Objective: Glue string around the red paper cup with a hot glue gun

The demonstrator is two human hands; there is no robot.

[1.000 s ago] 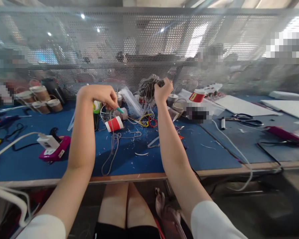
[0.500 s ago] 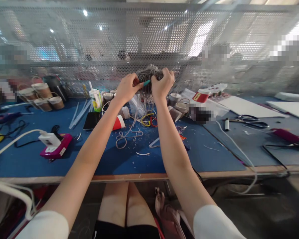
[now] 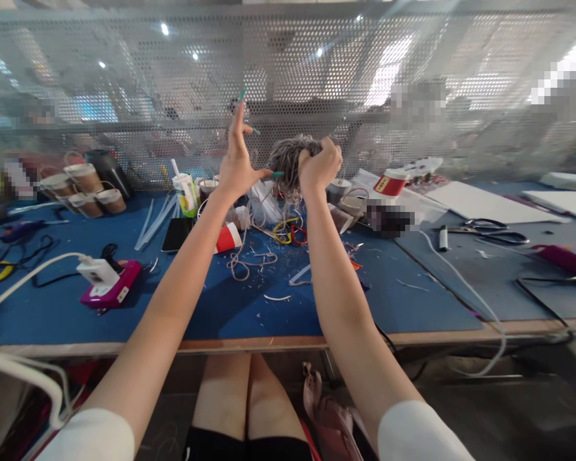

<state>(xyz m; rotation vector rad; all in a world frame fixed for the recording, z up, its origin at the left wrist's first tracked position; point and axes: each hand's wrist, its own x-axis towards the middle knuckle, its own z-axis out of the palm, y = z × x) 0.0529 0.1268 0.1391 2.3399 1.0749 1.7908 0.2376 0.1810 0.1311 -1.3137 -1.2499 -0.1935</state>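
A grey bundle of yarn-like strands [image 3: 290, 160] hangs above the blue table, with loose strands trailing below it. My right hand [image 3: 320, 165] grips its right side, fingers closed. Just left of the bundle, my left hand [image 3: 240, 157] has its fingers spread and pointing up, with long green nails; its thumb reaches toward the strands, and whether the nail touches them I cannot tell. Under the hands, a pale cord [image 3: 240, 266] lies in loops, close to yellow-and-red scissor handles [image 3: 282, 232].
Several brown cups [image 3: 82, 176], a purple power strip [image 3: 110, 285] and a drink carton [image 3: 185, 194] are on the left. A red-and-white cup [image 3: 391, 184], black-handled scissors [image 3: 489, 229] and a white cable [image 3: 461, 288] lie right. A perforated metal screen [image 3: 173, 77] stands behind.
My left hand has let go of the grey bundle and opened, its fingers now raised to the left. The bundle, still in my right hand, sits slightly lower.
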